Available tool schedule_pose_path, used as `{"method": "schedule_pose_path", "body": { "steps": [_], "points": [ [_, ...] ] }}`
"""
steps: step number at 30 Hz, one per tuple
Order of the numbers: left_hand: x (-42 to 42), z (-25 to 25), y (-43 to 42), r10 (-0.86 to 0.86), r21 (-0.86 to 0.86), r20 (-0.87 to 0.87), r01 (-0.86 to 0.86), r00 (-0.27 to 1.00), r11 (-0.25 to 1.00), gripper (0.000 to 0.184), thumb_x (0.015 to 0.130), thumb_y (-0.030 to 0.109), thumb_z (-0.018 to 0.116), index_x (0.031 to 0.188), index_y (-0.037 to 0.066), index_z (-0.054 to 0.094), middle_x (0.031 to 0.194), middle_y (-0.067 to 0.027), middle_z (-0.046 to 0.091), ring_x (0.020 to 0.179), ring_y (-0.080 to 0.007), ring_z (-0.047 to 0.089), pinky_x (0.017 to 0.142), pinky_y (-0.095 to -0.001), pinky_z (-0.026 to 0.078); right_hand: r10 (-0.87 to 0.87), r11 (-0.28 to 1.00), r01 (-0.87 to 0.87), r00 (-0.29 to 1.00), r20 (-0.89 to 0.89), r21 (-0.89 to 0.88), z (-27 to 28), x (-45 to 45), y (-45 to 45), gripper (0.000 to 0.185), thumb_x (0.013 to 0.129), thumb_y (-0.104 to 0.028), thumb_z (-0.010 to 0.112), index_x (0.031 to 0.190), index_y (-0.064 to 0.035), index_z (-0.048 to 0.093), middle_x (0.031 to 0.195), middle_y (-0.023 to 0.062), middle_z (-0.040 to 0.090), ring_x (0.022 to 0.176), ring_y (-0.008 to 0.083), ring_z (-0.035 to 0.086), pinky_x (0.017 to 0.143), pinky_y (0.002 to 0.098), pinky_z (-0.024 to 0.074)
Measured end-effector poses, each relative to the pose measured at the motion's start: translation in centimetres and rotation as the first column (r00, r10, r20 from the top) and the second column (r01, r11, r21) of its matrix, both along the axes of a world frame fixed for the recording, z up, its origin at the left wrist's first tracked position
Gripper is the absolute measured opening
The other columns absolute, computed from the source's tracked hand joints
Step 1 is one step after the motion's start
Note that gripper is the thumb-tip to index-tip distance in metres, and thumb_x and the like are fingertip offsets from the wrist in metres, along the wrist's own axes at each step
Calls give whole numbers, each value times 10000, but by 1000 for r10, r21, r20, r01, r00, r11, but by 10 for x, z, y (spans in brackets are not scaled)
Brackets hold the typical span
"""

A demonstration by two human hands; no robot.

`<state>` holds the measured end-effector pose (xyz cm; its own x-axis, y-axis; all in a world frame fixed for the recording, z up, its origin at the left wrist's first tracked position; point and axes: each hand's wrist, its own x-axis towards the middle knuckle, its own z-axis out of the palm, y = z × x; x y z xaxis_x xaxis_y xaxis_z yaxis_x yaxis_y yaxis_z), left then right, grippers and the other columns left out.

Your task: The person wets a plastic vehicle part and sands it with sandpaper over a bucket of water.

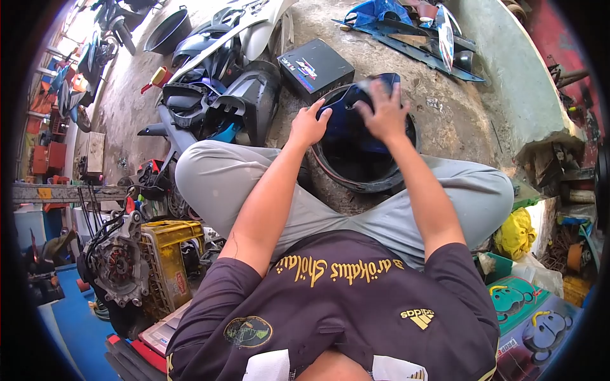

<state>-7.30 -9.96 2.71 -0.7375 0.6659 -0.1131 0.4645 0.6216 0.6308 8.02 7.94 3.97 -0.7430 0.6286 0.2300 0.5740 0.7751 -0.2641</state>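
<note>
A round black basin (363,185) sits on the floor between my bent legs, with dark contents. A glossy dark blue panel (343,101), which looks like a motorcycle body part, stands tilted in it with its top edge above the far rim. My left hand (310,124) holds the panel's left edge, thumb and forefinger at its side. My right hand (385,114) is over the panel's upper right part, fingers spread and blurred by motion. Whether its palm touches the surface I cannot tell. The panel's lower part is hard to make out inside the dark basin.
Just beyond the basin stands a black box (316,66). Grey and black motorcycle fairings (248,95) are piled at left, blue ones (406,47) at the far right. An engine part (117,260) and a yellow crate (166,267) stand near my left side.
</note>
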Motion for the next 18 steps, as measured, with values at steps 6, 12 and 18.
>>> {"method": "schedule_pose_path", "body": {
  "steps": [6, 12, 18],
  "points": [
    [0, 2, 1, -8, -6, -1, 8, 1000, 1000, 540, 1038, 523, 578, 1513, 266, 591, 1338, -286, 656, 1276, -452, 622, 1099, -495, 479, 161, 978, -168, 984, 72, 122, 8, -2, -4, 730, 995, -683, 535, 1582, -249, 514, 1672, -10, 450, 1621, 373, 202, 1202, 766, 158],
    [-1, 3, 1, -13, -15, 10, 13, 1000, 1000, 538, 1040, 524, 574, 1512, 267, 590, 1322, -289, 663, 1271, -455, 624, 1095, -492, 482, 48, 992, -43, 998, -41, 116, -3, 3, -9, 754, 998, -675, 541, 1557, -168, 535, 1657, 51, 469, 1607, 393, 226, 1200, 749, 190],
    [-1, -3, 1, -14, 5, -23, 14, 1000, 1000, 537, 1040, 528, 572, 1506, 263, 596, 1308, -291, 666, 1257, -454, 632, 1081, -499, 490, 233, 960, -215, 969, -80, 181, -7, 17, -17, 704, 989, -621, 594, 1528, -169, 573, 1645, 15, 485, 1585, 380, 285, 1189, 739, 192]
  ]
}}
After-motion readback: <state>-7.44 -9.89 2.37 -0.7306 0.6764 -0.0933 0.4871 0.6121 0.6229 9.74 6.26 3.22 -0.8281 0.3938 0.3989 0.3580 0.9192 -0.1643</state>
